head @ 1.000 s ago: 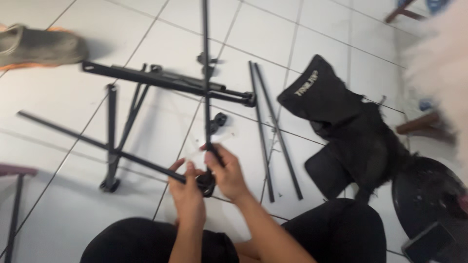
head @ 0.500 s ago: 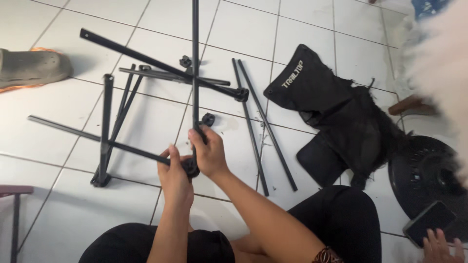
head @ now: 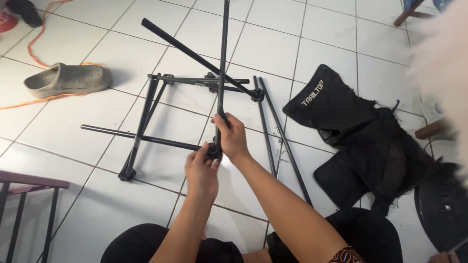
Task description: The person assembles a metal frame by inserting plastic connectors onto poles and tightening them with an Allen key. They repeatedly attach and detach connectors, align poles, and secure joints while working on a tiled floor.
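A black folding frame of thin metal poles [head: 146, 104] lies spread on the white tiled floor [head: 312, 44]. My right hand [head: 232, 138] grips one upright black pole [head: 223, 58] near its lower end. My left hand [head: 201, 170] is closed around the black hub joint [head: 213, 150] at the base of that pole, where a horizontal pole meets it. Two loose black poles [head: 273, 126] lie on the floor just to the right of my hands.
A black fabric seat cover [head: 360, 136] lies crumpled at the right. A grey clog [head: 68, 79] and an orange cord [head: 39, 44] sit at the upper left. A dark round object [head: 441, 209] is at the far right, a furniture leg [head: 24, 195] at the lower left.
The view has shifted, so the frame and clog sit further right and lower in view. Both hands keep their hold on the pole and hub joint.
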